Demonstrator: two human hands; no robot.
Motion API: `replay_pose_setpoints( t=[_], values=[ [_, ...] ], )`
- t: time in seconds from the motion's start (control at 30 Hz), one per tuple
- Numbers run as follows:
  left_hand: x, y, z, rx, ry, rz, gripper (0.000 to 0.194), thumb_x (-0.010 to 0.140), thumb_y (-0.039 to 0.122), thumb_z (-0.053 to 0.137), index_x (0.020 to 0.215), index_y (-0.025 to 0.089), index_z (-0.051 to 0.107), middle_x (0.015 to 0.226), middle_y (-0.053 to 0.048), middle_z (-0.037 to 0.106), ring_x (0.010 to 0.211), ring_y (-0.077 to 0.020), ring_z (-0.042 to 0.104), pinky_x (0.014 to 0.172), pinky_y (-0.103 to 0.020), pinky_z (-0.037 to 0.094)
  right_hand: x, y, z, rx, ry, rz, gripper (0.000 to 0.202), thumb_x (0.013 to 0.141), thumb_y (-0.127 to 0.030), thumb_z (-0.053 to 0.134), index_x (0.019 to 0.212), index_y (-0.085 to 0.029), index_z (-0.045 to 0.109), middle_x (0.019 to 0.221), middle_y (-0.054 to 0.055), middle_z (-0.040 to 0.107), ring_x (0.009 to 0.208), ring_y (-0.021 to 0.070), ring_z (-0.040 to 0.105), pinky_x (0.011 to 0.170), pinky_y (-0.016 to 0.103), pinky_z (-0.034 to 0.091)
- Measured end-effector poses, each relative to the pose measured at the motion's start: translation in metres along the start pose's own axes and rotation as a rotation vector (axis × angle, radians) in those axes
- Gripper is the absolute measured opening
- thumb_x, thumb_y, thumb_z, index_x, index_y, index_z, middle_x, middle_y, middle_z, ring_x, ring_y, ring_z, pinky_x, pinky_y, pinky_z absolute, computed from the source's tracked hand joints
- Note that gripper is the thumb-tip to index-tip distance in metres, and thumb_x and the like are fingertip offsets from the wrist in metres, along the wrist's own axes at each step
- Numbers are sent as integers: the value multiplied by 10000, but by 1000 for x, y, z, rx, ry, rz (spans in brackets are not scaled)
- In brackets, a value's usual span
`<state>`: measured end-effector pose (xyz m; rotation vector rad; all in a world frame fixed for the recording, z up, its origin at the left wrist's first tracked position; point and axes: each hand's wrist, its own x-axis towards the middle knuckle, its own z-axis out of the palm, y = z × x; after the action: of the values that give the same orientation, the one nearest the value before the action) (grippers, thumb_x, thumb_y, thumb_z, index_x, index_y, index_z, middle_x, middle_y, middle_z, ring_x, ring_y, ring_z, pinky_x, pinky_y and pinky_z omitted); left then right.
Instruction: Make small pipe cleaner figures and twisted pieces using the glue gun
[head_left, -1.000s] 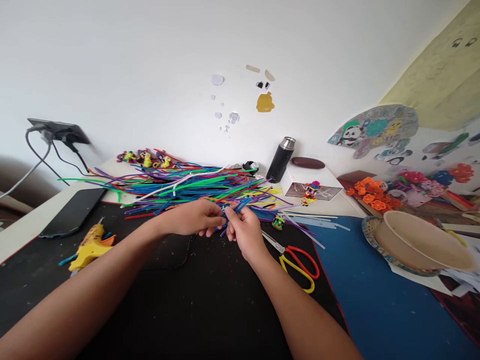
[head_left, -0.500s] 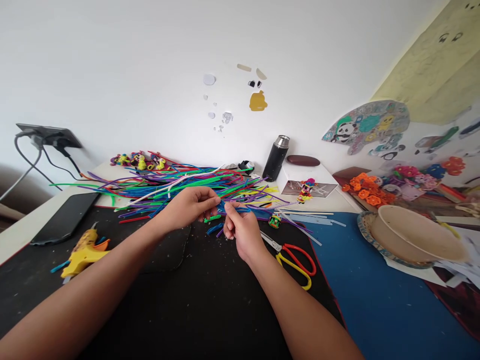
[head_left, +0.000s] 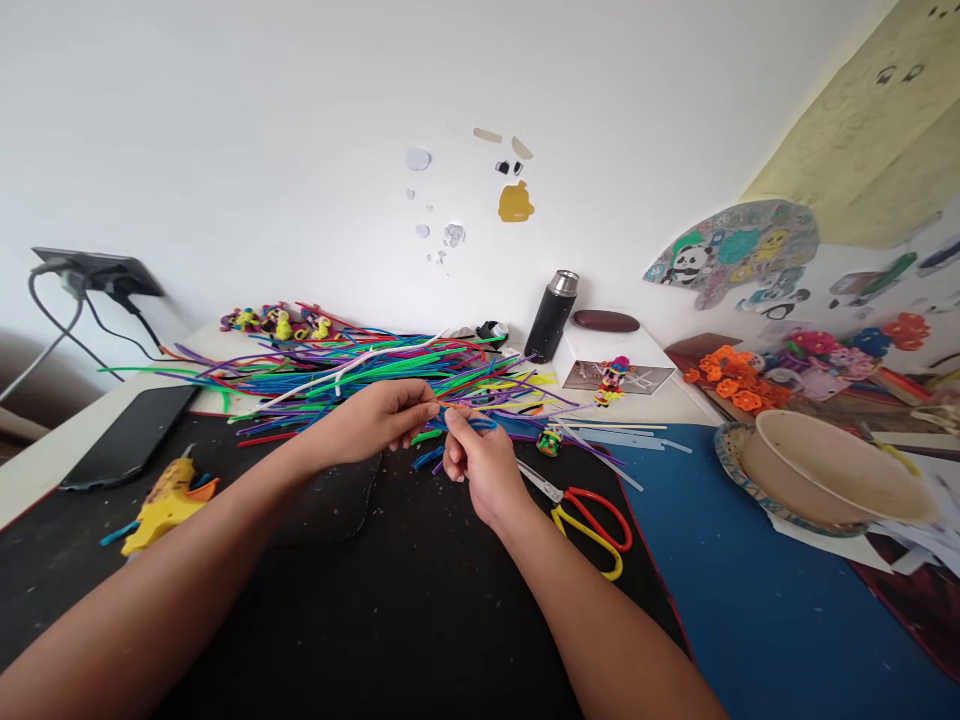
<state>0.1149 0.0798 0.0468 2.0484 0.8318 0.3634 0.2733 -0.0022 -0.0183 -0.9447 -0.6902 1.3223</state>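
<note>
Filling the upper part of the view, a white wall stands behind a table whose front is mostly covered by a black mat, with a blue mat to the right. Along the back spreads a heap of pipe cleaners in purple, green, blue, red and white. A wide bowl sits at the far right, on a patterned dish. Behind the blue mat is a white box, with a black flask just to its left. At the left a phone lies partly on the black mat, and a yellow glue gun rests nearer the left arm. Scissors with red and yellow handles lie beside the right wrist. Over the black mat, the left hand and right hand nearly meet, thumbs pressed against forefingers. A bright doll stands in front of the box. Smallest is a thin blue pipe cleaner, bent and pinched between both hands: the left at one end, the right farther along.
</note>
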Motion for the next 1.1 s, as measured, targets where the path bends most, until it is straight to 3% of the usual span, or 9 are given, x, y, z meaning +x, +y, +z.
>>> replay_pose_setpoints(
  t=[0.17, 0.3, 0.47, 0.63, 0.9, 1.1],
  values=[
    [0, -3, -1, -16, -18, 6, 426, 976, 633, 552, 856, 225, 577, 653, 30, 597, 575, -159, 595, 525, -251, 484, -1, -1, 1, 21, 12, 3, 487, 748, -581, 857, 750, -205, 546, 482, -98, 454, 369, 74, 421, 395, 216, 249],
    [3, -1, 3, -205, -1, -6, 458, 924, 659, 637, 845, 212, 581, 654, 32, 590, 556, -142, 597, 488, -229, 476, -2, -5, 2, 52, 19, -3, 526, 767, -591, 846, 702, -211, 489, 492, -96, 432, 377, 66, 411, 404, 219, 244],
    [6, -1, 11, -459, 37, -48, 509, 839, 675, 752, 837, 188, 607, 693, 18, 640, 523, -110, 587, 450, -201, 460, 0, -6, 1, 68, -26, -13, 497, 763, -575, 864, 766, -208, 529, 512, -101, 455, 377, 68, 424, 402, 214, 237],
    [5, -5, 13, -561, -13, -111, 469, 880, 641, 743, 860, 192, 609, 584, 37, 606, 452, -99, 544, 388, -172, 397, 1, -3, -1, 63, -29, -31, 475, 770, -572, 863, 837, -212, 560, 508, -113, 464, 364, 65, 410, 391, 207, 228],
    [3, -3, 11, -808, -106, -180, 460, 797, 551, 875, 849, 182, 605, 677, -31, 733, 515, -133, 667, 415, -169, 483, 0, -5, 0, 30, -33, -42, 487, 757, -594, 864, 836, -211, 574, 496, -107, 481, 358, 72, 433, 378, 202, 254],
    [6, -9, 10, -910, -66, -206, 413, 765, 454, 928, 825, 157, 648, 711, -45, 759, 546, -124, 690, 493, -179, 561, -1, -8, 0, 44, -17, -35, 530, 760, -656, 842, 840, -209, 570, 500, -102, 486, 359, 75, 432, 377, 206, 251]
  ],
)
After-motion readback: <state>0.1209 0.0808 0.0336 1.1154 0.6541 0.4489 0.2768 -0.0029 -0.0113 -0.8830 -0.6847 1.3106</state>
